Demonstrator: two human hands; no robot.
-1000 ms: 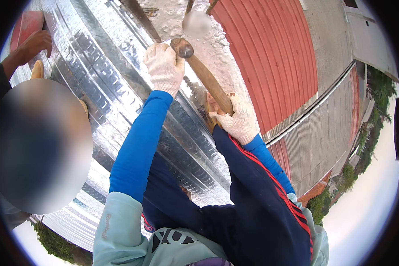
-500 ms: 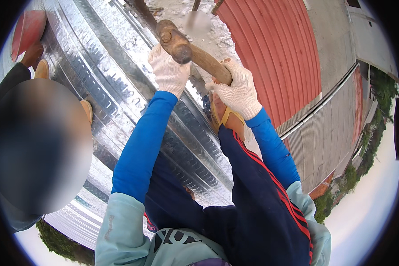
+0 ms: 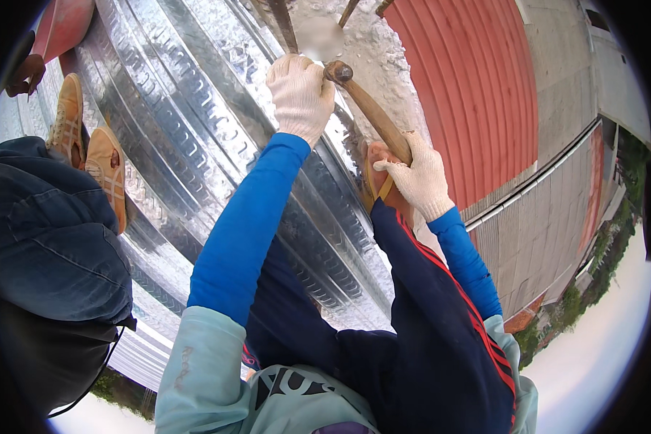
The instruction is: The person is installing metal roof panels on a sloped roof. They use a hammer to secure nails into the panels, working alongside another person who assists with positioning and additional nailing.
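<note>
My right hand (image 3: 418,177), in a white knitted glove, is wrapped round the lower end of a hammer's wooden handle. The hammer (image 3: 375,112) slants up and to the left, its rusty head right beside my left hand. My left hand (image 3: 300,94), gloved too, is closed at the edge of the ribbed shiny metal decking (image 3: 195,94). Its fingers curl out of sight, so what they hold is hidden. A rusty bar (image 3: 282,25) runs down to just above that hand.
A co-worker in jeans (image 3: 58,231) and tan shoes (image 3: 107,170) is on the decking at left; a hand (image 3: 27,74) shows near a red object (image 3: 61,29). Beyond the decking's right edge lie rough pale ground (image 3: 376,54) and a red corrugated roof (image 3: 470,94) lower down.
The hammer head has come down from its raised position to beside my left hand. Both hands sit further right in the picture. The co-worker's blurred head has left view, showing legs and shoes.
</note>
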